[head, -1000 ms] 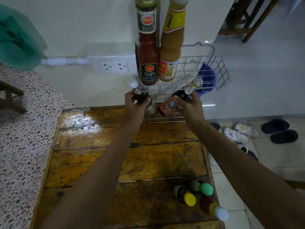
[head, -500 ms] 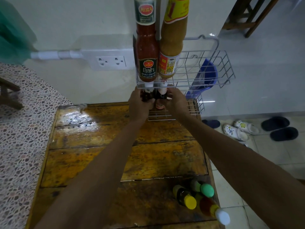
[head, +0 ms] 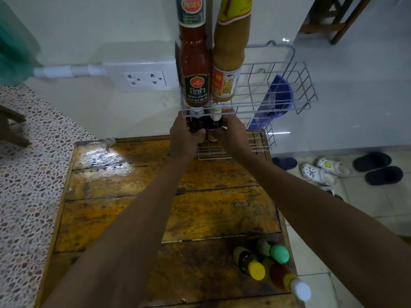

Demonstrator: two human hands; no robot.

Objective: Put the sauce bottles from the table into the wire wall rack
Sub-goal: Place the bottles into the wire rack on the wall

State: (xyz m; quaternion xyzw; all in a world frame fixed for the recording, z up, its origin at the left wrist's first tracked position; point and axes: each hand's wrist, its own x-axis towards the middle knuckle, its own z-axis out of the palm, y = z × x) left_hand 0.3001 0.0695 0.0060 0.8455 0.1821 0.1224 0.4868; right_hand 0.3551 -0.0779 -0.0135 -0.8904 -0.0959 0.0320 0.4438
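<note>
Wire rack (head: 287, 92) on the far wall is being loaded: left hand (head: 185, 135) and right hand (head: 233, 134) each clasp a small bottle, next lowered into its lower shelf.

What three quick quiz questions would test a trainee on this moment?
1. True or false: both hands hold small bottles at the rack's lower shelf.
2. How many bottles stand on the table?
3. Which cap is nearest the camera: A green, B yellow, C white?

Key: 1 true: left hand and right hand each hold one. 2 three: green cap, yellow cap, white cap. 3 C.
</note>
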